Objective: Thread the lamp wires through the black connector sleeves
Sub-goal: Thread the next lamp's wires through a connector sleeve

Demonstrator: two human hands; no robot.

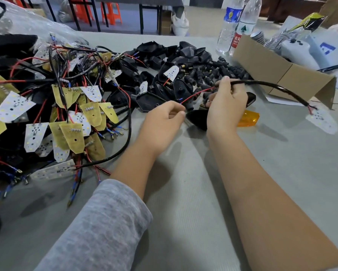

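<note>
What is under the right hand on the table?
Under the right hand lie a glossy black lamp housing and an orange translucent lens; the hand covers where they meet.

Left hand (164, 118) pinches red wire (195, 94); right hand (225, 106) grips black cable (271, 86).

You sit at a big table with a soft grey ribbed cover (183, 222). Far past its edge you can see a pale grey floor (129, 18). Dark metal table legs (141, 18) stand on that floor, and bright orange plastic stools (111, 13) sit under them. A lumpy white bag (180, 23) rests on the floor by the legs. At your top right, two clear plastic water bottles (230, 26) stand close together on the table, just beside an open brown cardboard box (271, 71). The light is soft and even, with gentle shadows on the cover.
</note>
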